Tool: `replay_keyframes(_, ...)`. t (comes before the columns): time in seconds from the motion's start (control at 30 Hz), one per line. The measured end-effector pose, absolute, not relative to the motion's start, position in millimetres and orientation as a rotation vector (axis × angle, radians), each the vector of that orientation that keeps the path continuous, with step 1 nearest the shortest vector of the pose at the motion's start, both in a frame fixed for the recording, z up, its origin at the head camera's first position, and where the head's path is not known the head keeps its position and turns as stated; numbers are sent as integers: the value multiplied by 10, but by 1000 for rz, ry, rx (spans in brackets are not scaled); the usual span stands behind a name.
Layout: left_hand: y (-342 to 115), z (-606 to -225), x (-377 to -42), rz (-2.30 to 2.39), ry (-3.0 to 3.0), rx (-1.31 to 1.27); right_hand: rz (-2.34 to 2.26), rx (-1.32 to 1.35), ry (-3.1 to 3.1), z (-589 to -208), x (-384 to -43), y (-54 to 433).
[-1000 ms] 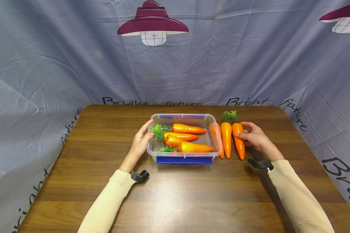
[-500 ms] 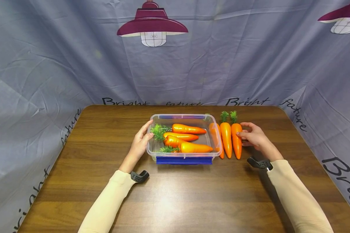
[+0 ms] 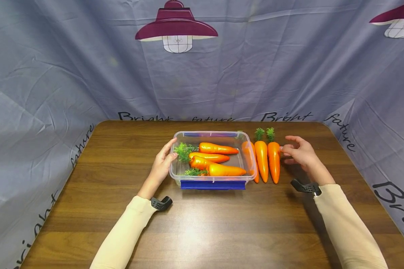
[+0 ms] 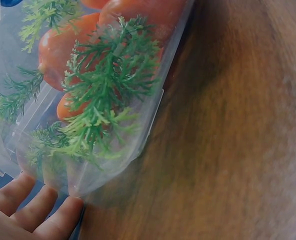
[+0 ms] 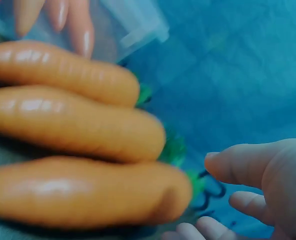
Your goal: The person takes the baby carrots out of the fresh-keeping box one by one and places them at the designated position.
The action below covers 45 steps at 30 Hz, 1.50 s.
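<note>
My left hand (image 3: 162,158) rests against the left end of a clear plastic box (image 3: 212,178) with blue latches. In the left wrist view, fingertips (image 4: 70,202) touch its outer wall. Inside the box lie several orange carrots (image 3: 227,170) with feathery green tops. Beside the box's right end, 3 more carrots stand in a row, their tops toward the back; the leftmost shows partly through the box. My right hand (image 3: 303,153) is just right of the outermost carrot (image 3: 274,160), fingers loosely bent and holding nothing. In the right wrist view, a gap separates the thumb from that carrot.
The wooden table (image 3: 202,228) extends in front of the box and to both sides. A grey-blue curtain (image 3: 256,74) printed with lamps and lettering hangs behind the table and along its sides. Each wrist wears a black strap (image 3: 161,203).
My right hand first pushes the outermost carrot left and straighter, beside its neighbour, then lets go and draws back to the right. My left hand and the box stay in place.
</note>
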<state>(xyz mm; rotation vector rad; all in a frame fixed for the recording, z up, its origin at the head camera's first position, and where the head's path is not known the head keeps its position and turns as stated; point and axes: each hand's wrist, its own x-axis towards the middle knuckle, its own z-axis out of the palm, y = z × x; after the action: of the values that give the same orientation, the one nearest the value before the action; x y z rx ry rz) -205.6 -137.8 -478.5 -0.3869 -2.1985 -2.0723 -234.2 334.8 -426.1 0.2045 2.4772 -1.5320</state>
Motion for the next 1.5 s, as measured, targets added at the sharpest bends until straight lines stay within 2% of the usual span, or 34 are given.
replay_keyframes(0.33,-1381,-4780,-2060,-2063,-2207,-378,-1525,-92,2492,-3887,-2318,2905)
replay_keyframes(0.67,-1371,-4787,-2050,-2078,-2200,-366,-1451,-295,2440,-3665,-2388,2348)
replay_keyframes(1.13,-1387,-4787,-2056,-2062,-2222,-369,-1085,-792,2164,-3783,-2332,1783)
replay_keyframes(1.5,-1376,-4795,-2059,-2065,-2199,-388,-921,-935,2126,-3957,-2371,1665)
